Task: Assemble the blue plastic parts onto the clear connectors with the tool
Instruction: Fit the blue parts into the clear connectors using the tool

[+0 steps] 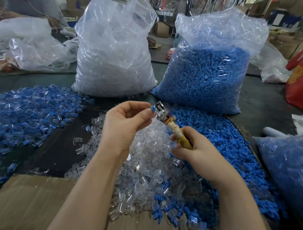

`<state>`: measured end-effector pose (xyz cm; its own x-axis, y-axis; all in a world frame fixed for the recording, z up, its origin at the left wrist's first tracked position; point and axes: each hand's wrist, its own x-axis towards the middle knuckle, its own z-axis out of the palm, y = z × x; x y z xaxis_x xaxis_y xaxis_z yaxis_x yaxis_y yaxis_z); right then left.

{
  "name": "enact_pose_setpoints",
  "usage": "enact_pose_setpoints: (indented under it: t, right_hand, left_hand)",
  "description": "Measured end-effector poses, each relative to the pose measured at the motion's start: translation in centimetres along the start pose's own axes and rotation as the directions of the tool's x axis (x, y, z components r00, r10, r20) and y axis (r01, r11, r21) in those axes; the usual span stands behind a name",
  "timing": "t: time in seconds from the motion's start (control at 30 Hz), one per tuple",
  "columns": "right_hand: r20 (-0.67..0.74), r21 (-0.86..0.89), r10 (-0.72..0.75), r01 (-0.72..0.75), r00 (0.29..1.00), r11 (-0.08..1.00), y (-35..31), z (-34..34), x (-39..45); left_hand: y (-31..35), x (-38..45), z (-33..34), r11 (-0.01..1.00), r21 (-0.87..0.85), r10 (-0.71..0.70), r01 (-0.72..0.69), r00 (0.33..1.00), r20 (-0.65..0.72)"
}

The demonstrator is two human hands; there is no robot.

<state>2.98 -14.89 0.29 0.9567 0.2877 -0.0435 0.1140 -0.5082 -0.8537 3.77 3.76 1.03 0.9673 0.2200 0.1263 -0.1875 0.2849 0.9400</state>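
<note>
The dark table (56, 147) bears two full bags (113, 57), loose piles of parts (151, 171) and flattened cardboard (29, 205).

**Parts and tool: current position**

Blue part (153, 110): small cap, pinched at the left fingertips, touching the tool head. Tool (172, 125): metal head, tape-wrapped yellowish handle, tilted, head up-left. Clear connectors (147, 163): loose pile, centre of table. Loose blue parts (225, 140): pile at right. Assembled pieces (20, 117): pile at left.

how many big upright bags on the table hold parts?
2 stand upright: a clear-parts bag at centre left and a blue-parts bag at centre right. A third bag of blue parts lies at the right edge, cut off by the frame.
</note>
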Motion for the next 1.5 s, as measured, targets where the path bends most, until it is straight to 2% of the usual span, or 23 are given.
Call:
enact_pose_setpoints:
  t: [0.27,0.63,1.03,1.2,1.37,1.5]
  right_hand:
    - [-0.011,-0.106,-0.036,0.035,0.999,0.994,0.4,0.3,0.3]
    - [0.013,-0.164,-0.042,0.043,0.999,0.986,0.1,0.5,0.3]
    - [-0.106,-0.257,-0.074,0.045,0.992,0.965,0.2,1.1,0.5]
    - [-0.082,-0.256,-0.056,0.033,0.995,0.966,0.2,1.3,0.5]
    - [-0.072,-0.219,-0.038,0.022,0.997,0.976,-0.4,1.1,0.4]
    - [-0.126,-0.265,-0.031,-0.004,0.992,0.964,0.4,0.6,0.6]
  left_hand:
    - [0.1,0.0,-0.1,1.000,-0.004,-0.009,0.009,1.000,0.002]
    - [0.3,-0.1,0.0,0.998,-0.044,-0.045,0.045,0.999,-0.003]
    - [0.5,-0.4,0.3,0.996,-0.066,-0.065,0.064,0.998,-0.014]
    - [0.5,-0.2,0.0,0.995,-0.068,-0.079,0.077,0.997,-0.024]
    - [0.6,0.2,-0.6,0.978,-0.131,-0.166,0.162,0.986,-0.022]
    - [1.0,1.0,-3.0,0.924,-0.280,-0.308,0.261,0.941,-0.139]
